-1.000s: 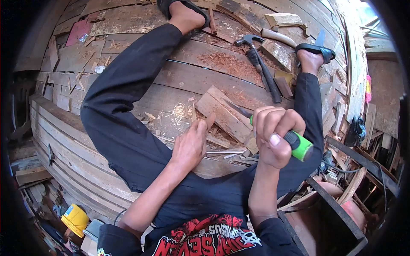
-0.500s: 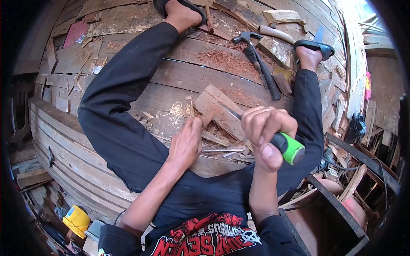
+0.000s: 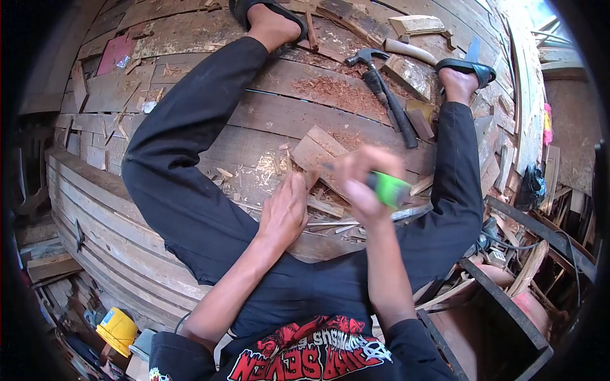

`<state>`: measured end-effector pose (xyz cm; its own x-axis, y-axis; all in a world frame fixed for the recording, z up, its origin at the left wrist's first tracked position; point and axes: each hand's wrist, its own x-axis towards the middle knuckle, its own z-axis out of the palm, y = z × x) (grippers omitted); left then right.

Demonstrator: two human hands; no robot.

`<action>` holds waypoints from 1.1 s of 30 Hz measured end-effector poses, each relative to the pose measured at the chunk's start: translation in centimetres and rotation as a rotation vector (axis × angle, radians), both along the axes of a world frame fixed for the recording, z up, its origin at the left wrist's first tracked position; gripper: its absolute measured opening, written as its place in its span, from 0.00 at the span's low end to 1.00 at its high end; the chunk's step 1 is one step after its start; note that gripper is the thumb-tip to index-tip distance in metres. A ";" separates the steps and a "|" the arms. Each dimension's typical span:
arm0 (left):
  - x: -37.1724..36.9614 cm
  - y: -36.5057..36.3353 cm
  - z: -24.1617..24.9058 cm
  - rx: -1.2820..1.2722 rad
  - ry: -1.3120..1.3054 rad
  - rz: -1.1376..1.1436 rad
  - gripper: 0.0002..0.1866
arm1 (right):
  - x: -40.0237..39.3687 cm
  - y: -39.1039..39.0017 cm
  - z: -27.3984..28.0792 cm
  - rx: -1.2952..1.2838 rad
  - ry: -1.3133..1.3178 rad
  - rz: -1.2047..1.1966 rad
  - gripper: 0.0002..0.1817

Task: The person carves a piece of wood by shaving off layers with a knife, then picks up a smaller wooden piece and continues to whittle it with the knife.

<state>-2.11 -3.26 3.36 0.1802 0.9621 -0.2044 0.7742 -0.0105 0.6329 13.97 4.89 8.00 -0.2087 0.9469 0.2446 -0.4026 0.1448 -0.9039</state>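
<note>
- Gripping the green-handled tool [image 3: 386, 188], the right hand [image 3: 357, 181] has its fingers wrapped shut around the handle; the hand is motion-blurred, so the blade itself cannot be made out.
- The left hand [image 3: 284, 213] rests on the plank floor [image 3: 267, 120], fingertips pinched closed on a small wood piece [image 3: 311, 178] stood against the flat board [image 3: 321, 155] lying between the legs.
- The small wood piece sits just in front of the left fingertips, touching the flat board, with pale shavings [image 3: 264, 166] scattered beside it.
- Handling judgement: the piece looks light, stiff and dry, likely to split along the grain and to skid if loosely held; hold it low, fingers clear of the cutting line.
- The tool appears light, with a grippy moulded handle; grasp mid-handle.
- A hammer [image 3: 381, 89] lies well apart, near the right foot.
</note>
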 end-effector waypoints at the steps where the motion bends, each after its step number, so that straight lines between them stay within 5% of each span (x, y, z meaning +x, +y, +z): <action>1: 0.0 0.1 0.2 0.013 -0.002 -0.013 0.12 | -0.4 -1.0 -3.5 -0.150 -0.124 0.024 0.18; 5: -0.6 -0.7 -0.4 0.013 0.003 -0.020 0.11 | 0.0 0.6 -1.4 -0.034 -0.244 -0.121 0.19; 10: -0.1 -0.1 -0.5 0.036 0.003 -0.007 0.15 | 1.1 1.1 4.3 0.102 0.088 -0.089 0.19; 12: 0.1 0.2 -0.1 0.041 -0.008 -0.014 0.18 | 0.9 0.8 2.9 0.069 0.106 -0.055 0.19; 14: 0.1 0.2 0.3 0.033 -0.021 -0.010 0.20 | 0.1 0.0 -2.4 0.050 -0.246 -0.049 0.18; 18: -0.1 -0.4 0.1 0.023 -0.053 -0.012 0.20 | 0.7 0.2 -1.3 0.012 -0.210 -0.028 0.21; 23: 0.2 0.1 -0.6 0.030 0.000 -0.019 0.17 | 1.6 1.0 4.8 0.166 0.169 -0.020 0.18; 28: 0.0 0.5 0.5 0.010 -0.059 -0.012 0.18 | -0.3 -1.1 -1.5 -0.067 -0.011 0.005 0.21; 32: -0.2 0.5 0.2 0.019 -0.036 -0.027 0.18 | 0.9 -0.2 -0.3 0.143 -0.179 -0.041 0.22; 33: -0.2 0.7 -0.3 0.047 -0.033 -0.018 0.18 | 1.1 0.2 1.4 0.126 -0.042 -0.040 0.22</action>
